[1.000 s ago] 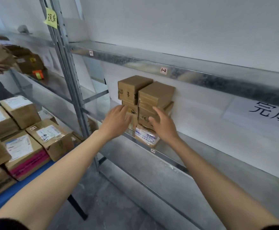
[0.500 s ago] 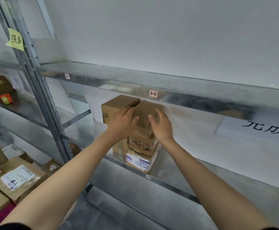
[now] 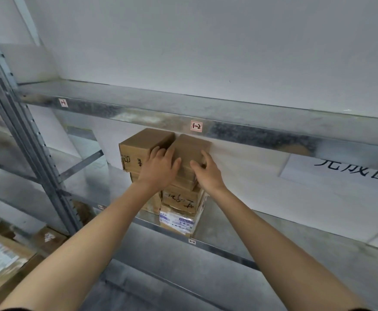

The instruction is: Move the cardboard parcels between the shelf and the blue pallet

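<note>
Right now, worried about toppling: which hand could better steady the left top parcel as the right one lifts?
Left, probably: the left hand sits at the seam by the left top parcel; the right hand grips the right top parcel, farther away.

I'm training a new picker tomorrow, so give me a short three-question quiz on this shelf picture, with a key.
1. True or false: the left hand and the right hand both grip the top right parcel.
2. The tag on the beam above reads: A) 1-2 B) 3-4 C) 2-5.
3. Fill in: the bottom parcel below it carries white and ____ print.
Key: 1 true; 2 A; 3 blue.
</note>
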